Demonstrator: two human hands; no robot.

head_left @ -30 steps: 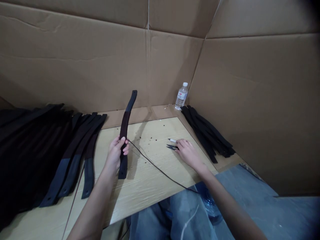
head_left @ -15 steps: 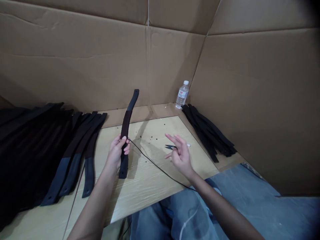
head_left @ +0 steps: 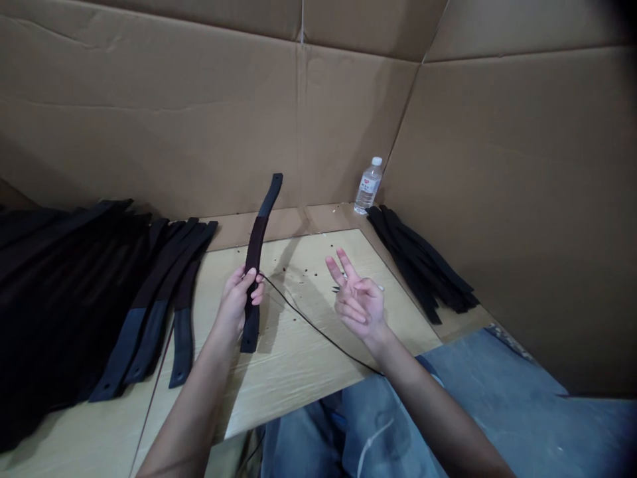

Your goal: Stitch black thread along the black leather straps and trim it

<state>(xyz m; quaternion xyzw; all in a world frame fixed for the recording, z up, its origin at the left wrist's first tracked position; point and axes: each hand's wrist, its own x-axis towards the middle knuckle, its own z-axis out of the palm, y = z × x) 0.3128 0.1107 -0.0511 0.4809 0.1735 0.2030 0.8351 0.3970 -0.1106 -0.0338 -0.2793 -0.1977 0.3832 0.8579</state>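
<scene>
My left hand (head_left: 237, 297) is closed around the lower half of a long, curved black strap (head_left: 255, 247), tilted upright over the table. The strap has a dark brown middle section and a small hole in each end. From beside my left fingers a thin dark cord (head_left: 318, 330) runs down to the right, past the table's front edge. My right hand (head_left: 362, 302) is raised palm up with two fingers stretched and spread, the others bent, and nothing shows in it. Partly hidden behind it lie small thread snips (head_left: 336, 289).
A large pile of similar straps (head_left: 64, 299) covers the table's left side. More black strips (head_left: 423, 262) lie at the right edge, below a water bottle (head_left: 368, 186). Cardboard walls (head_left: 199, 133) enclose the back and right. Dark crumbs dot the tabletop (head_left: 293, 392).
My right hand has turned palm up, with two fingers now stretched out, and covers more of the snips. My left hand still holds the strap; the view has shifted slightly.
</scene>
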